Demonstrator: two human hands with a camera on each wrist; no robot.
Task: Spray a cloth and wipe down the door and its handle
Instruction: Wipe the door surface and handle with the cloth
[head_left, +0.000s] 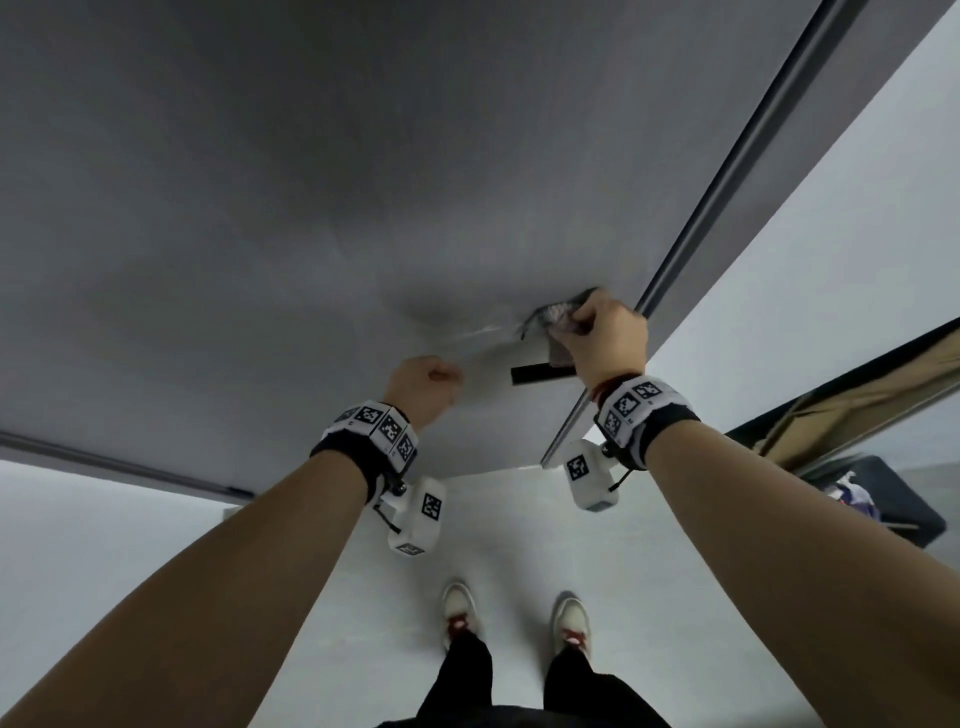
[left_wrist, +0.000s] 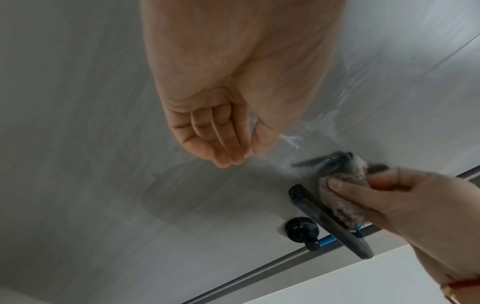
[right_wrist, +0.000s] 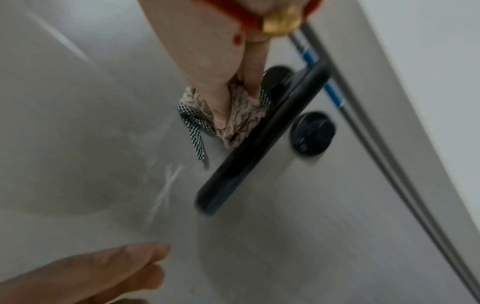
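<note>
soft, even indoor light; hand shadows fall on the matte grey door panel (head_left: 311, 208); wrist views motion-blurred, head view edges bowed.

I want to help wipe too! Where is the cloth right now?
The cloth is bunched in the right hand, pressed on the grey door just above the black handle.
</note>
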